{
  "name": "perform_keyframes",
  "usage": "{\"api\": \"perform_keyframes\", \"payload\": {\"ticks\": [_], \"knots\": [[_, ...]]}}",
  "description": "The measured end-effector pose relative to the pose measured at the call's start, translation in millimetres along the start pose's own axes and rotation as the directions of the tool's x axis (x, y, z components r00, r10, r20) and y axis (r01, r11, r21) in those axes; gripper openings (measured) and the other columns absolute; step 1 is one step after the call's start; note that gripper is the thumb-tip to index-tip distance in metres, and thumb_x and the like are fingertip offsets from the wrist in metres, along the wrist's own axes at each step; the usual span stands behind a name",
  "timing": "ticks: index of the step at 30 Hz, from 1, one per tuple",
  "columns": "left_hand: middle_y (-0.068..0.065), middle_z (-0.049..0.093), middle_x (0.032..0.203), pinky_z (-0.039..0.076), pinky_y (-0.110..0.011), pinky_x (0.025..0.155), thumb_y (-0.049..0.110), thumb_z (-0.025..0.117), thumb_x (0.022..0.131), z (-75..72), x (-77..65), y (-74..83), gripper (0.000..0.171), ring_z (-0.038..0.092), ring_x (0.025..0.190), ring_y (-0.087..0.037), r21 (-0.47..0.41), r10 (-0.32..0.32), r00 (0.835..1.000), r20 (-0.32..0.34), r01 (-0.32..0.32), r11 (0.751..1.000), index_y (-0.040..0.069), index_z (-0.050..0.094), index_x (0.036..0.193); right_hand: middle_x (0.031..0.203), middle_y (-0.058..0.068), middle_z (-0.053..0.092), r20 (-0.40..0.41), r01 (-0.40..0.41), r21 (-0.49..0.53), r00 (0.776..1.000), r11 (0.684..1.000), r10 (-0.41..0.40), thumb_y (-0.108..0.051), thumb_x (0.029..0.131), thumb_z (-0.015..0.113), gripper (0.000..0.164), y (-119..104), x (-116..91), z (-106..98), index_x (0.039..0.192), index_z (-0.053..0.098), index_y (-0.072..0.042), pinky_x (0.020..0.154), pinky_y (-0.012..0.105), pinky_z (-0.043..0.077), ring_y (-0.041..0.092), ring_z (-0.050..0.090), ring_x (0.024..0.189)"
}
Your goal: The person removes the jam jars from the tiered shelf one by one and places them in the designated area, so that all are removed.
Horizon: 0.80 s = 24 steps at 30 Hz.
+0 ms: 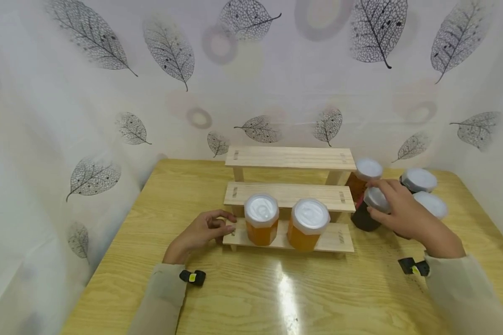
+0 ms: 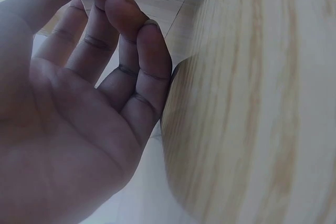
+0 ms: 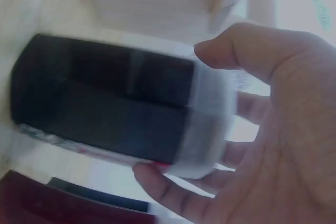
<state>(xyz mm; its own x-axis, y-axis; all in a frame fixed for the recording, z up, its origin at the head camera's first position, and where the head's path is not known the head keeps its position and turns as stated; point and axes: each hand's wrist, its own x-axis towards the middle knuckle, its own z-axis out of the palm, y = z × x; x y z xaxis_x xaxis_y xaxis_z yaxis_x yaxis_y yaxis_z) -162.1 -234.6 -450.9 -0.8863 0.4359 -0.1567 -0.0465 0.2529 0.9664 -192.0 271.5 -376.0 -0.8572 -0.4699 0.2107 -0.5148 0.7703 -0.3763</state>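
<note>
A three-step wooden rack point(image 1: 291, 158) stands on the table. Two jars with amber contents and whitish lids, the left jar point(image 1: 261, 228) and the right jar point(image 1: 303, 235), sit on its lowest step. My left hand point(image 1: 201, 231) pinches the left end of that lowest step, fingers bent, as the left wrist view also shows. On the rack's right side, my right hand point(image 1: 402, 211) grips a dark jar point(image 3: 115, 93) around its whitish lid point(image 3: 207, 119), thumb on one side and fingers on the other. In the right wrist view the jar's dark body is uncovered.
Behind and beside my right hand stand more lidded jars: an amber one point(image 1: 356, 184) near the rack's back corner, and others point(image 1: 419, 179) farther right. A leaf-patterned cloth point(image 1: 251, 79) hangs behind the wooden table point(image 1: 234, 298) and along its sides.
</note>
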Motion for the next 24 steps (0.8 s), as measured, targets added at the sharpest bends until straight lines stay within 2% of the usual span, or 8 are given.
{"api": "perform_keyframes", "payload": {"ticks": [4, 9, 12, 16, 18, 20, 22, 24], "knots": [[-0.005, 0.065, 0.075, 0.053, -0.030, 0.063, 0.019, 0.071, 0.101, 0.6, 0.2, 0.5, 0.031, 0.056, 0.066, -0.019, -0.002, -0.004, 1.000, 0.000, 0.004, 1.000, 0.002, 0.065, 0.127, 0.142, 0.037, 0.043, -0.061, 0.008, -0.011, 0.998, 1.000, -0.009, -0.008, 0.092, 0.078, 0.048, -10.8, -5.6, -5.4, 0.133, 0.055, 0.003, 0.082, 0.073, 0.045, 0.059, 0.041, 0.125], [-0.007, 0.065, 0.076, 0.052, -0.031, 0.063, 0.017, 0.070, 0.102, 1.3, 0.0, 1.2, 0.031, 0.056, 0.065, -0.020, -0.001, -0.006, 1.000, 0.001, 0.006, 1.000, 0.001, 0.064, 0.127, 0.147, 0.036, 0.040, -0.122, 0.027, 0.043, 0.992, 0.999, -0.022, -0.009, 0.093, 0.077, 0.044, -29.3, -9.5, -11.9, 0.132, 0.059, -0.002, 0.086, 0.076, 0.040, 0.061, 0.036, 0.131], [-0.008, 0.065, 0.076, 0.052, -0.030, 0.062, 0.015, 0.068, 0.103, 1.2, -0.5, 1.1, 0.030, 0.055, 0.065, -0.019, -0.003, 0.004, 1.000, 0.007, -0.004, 1.000, -0.001, 0.063, 0.127, 0.148, 0.029, 0.045, -0.188, 0.092, 0.064, 0.979, 0.994, -0.078, -0.006, 0.090, 0.079, 0.048, -41.8, -8.9, -12.9, 0.134, 0.060, -0.003, 0.092, 0.053, 0.047, 0.047, 0.045, 0.128], [-0.008, 0.065, 0.077, 0.051, -0.030, 0.062, 0.016, 0.068, 0.103, 0.9, -0.3, 0.4, 0.030, 0.055, 0.064, -0.019, -0.003, 0.003, 1.000, 0.010, -0.003, 1.000, -0.002, 0.063, 0.127, 0.142, 0.017, 0.055, -0.288, 0.232, 0.084, 0.937, 0.969, -0.199, 0.000, 0.086, 0.081, 0.055, -60.4, -4.2, -10.2, 0.137, 0.061, -0.003, 0.076, 0.022, 0.042, 0.018, 0.054, 0.111], [-0.008, 0.066, 0.077, 0.051, -0.030, 0.062, 0.016, 0.068, 0.103, 0.7, -0.2, -0.1, 0.031, 0.055, 0.064, -0.019, -0.004, 0.005, 1.000, 0.012, -0.005, 1.000, -0.002, 0.063, 0.128, 0.140, 0.015, 0.058, -0.323, 0.303, 0.122, 0.913, 0.945, -0.251, -0.007, 0.092, 0.079, 0.047, -69.1, -1.1, -6.7, 0.136, 0.062, -0.002, 0.074, 0.020, 0.042, 0.010, 0.053, 0.102], [-0.008, 0.066, 0.077, 0.051, -0.030, 0.062, 0.016, 0.068, 0.103, 0.7, -0.2, -0.6, 0.031, 0.055, 0.064, -0.020, -0.008, 0.009, 1.000, 0.014, -0.009, 1.000, -0.001, 0.063, 0.128, 0.137, 0.015, 0.060, -0.364, 0.368, 0.161, 0.885, 0.916, -0.291, -0.022, 0.099, 0.074, 0.042, -75.1, 2.8, -2.2, 0.134, 0.064, -0.001, 0.073, 0.020, 0.043, 0.007, 0.054, 0.095], [-0.007, 0.066, 0.077, 0.051, -0.030, 0.062, 0.016, 0.068, 0.103, 0.9, -0.4, -0.7, 0.031, 0.055, 0.064, -0.020, -0.010, 0.014, 1.000, 0.016, -0.014, 1.000, -0.001, 0.063, 0.128, 0.135, 0.016, 0.061, -0.400, 0.419, 0.199, 0.860, 0.886, -0.317, -0.037, 0.103, 0.067, 0.047, -79.4, 6.7, 3.0, 0.131, 0.065, 0.001, 0.071, 0.021, 0.042, 0.008, 0.053, 0.087], [-0.006, 0.066, 0.076, 0.051, -0.030, 0.062, 0.016, 0.068, 0.103, 0.8, -0.3, -1.1, 0.031, 0.055, 0.064, -0.020, -0.008, 0.019, 1.000, 0.016, -0.019, 1.000, -0.001, 0.063, 0.128, 0.134, 0.016, 0.062, -0.410, 0.445, 0.229, 0.850, 0.866, -0.329, -0.046, 0.103, 0.062, 0.055, -82.8, 10.4, 7.8, 0.131, 0.066, 0.001, 0.070, 0.022, 0.041, 0.008, 0.052, 0.082]]}}
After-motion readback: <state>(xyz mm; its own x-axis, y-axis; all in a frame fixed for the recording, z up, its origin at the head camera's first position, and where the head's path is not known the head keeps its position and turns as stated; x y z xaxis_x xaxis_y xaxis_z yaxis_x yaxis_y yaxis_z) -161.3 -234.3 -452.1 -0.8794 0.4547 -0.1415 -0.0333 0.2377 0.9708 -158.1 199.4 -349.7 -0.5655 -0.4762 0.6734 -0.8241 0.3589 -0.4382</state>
